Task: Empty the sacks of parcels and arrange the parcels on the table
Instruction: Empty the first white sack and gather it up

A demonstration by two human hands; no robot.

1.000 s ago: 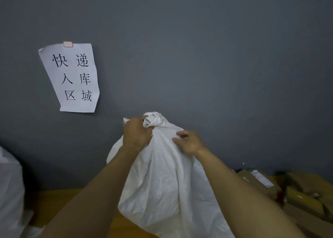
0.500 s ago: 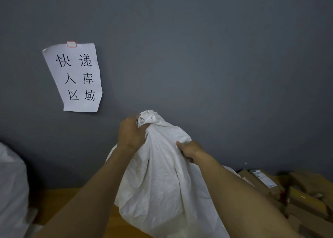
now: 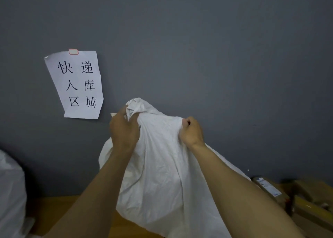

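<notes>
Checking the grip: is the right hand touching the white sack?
Touching. The head view shows the right hand with fingers curled into a fold of the white sack.

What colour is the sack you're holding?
The sack is plain white, clearest in the head view.

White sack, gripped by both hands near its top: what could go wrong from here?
1. Left hand and right hand hold only bunched cloth of the white sack; it may slip.
2. Anything tumbling out could hit the cardboard parcels piled at right.
3. The sack hides the table beneath.
</notes>
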